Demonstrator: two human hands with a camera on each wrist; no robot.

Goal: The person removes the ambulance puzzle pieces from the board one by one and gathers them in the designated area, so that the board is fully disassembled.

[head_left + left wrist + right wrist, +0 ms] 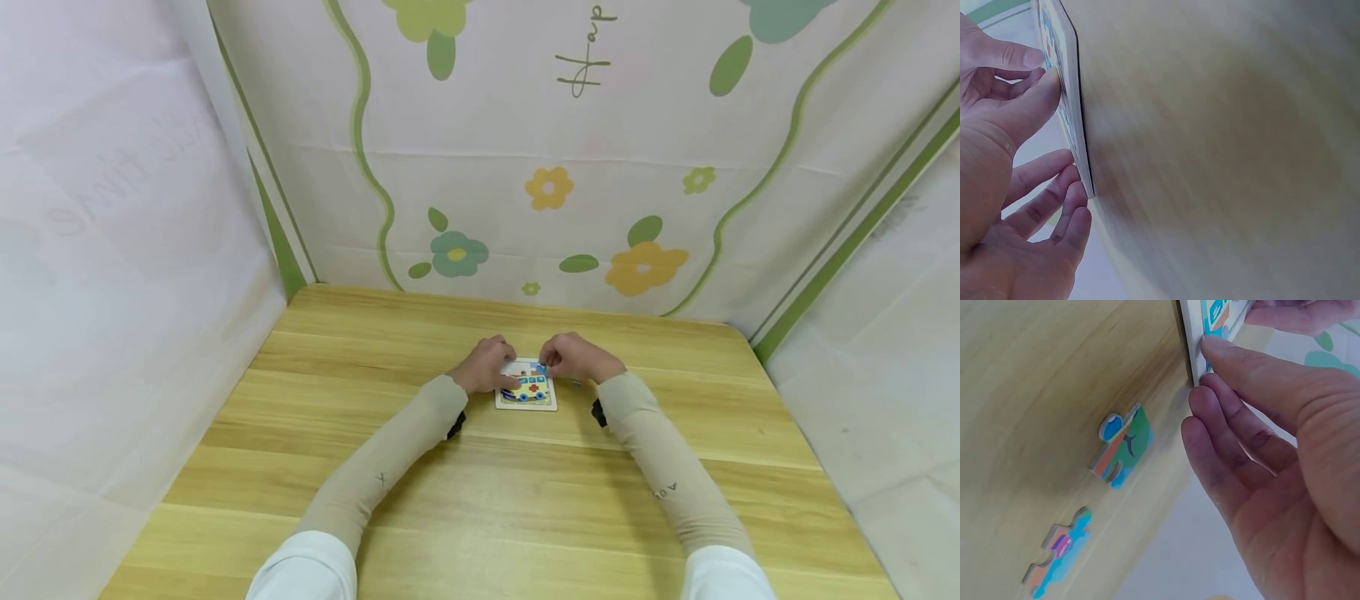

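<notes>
On the wood-grained bench (487,500), near the far edge, lies a white-framed puzzle (526,407) picturing a yellow vehicle with a red cross. The left hand (486,367) grips its left side, thumb on the face and fingers (1034,212) slightly parted against the edge, while the right hand (577,357) bends its fingers at the far right corner, thumb touching the face; whether they pinch a piece cannot be told. Beside the right hand lie a green-and-blue piece (1129,445) and a blue-and-orange piece (1067,553).
</notes>
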